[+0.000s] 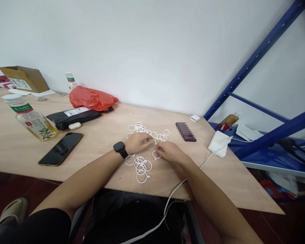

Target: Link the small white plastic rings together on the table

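A white plastic ring [156,155] with a small tab hangs at the fingertips of my right hand [169,151], whose fingers are closed in a pinch. Just left of it, my left hand [139,142] reaches over the tabletop with fingers stretched out and thumb a little apart; no ring shows clearly in it. Behind both hands lies a loose spread of similar white rings [139,128], partly hidden by the left hand. Closer to my body, a second group of rings [141,166] overlaps on the wood. A black watch [120,149] is on my left wrist.
On the wooden table [91,169] are a phone [61,149], a drink bottle [33,118], a black parcel [73,117] and a red bag [91,98]. At right lie another phone [186,131] and a white adapter [218,144] with its cable, beside a blue rack [256,98].
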`<state>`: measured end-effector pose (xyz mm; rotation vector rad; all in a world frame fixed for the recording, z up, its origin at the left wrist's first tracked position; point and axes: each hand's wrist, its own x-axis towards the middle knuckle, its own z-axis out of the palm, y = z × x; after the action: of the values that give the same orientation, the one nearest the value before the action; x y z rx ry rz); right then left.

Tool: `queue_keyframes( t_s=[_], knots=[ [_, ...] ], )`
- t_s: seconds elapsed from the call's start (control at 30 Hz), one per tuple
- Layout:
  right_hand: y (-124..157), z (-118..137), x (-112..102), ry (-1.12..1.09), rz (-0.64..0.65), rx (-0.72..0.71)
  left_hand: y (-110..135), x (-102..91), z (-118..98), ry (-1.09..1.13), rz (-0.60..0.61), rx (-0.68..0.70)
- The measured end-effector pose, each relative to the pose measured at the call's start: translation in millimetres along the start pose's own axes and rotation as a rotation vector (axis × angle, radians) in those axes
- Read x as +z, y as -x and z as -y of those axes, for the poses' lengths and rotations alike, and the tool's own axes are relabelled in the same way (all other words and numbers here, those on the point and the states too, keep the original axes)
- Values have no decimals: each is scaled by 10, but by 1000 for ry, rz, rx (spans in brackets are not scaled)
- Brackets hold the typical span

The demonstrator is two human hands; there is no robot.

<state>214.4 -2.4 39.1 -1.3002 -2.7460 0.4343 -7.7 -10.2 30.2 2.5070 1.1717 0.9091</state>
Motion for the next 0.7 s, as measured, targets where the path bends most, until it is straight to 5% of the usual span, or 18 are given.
queue_keyframes(
  t_s=[0.13, 0.3, 0.57, 0.7],
  knots=[
    [-24, 20, 14, 15, -98, 86, 18, 37, -68, 102, 66, 217],
    [-69, 9, 47, -107, -239, 132, 19, 85, -61, 156, 77, 255],
    [-63, -10, 48, -285, -592, 5, 4, 85, -60, 121, -99, 9],
    [-54, -2, 64, -299, -539, -171, 11, 97, -62, 186, -168, -52]
  ],
)
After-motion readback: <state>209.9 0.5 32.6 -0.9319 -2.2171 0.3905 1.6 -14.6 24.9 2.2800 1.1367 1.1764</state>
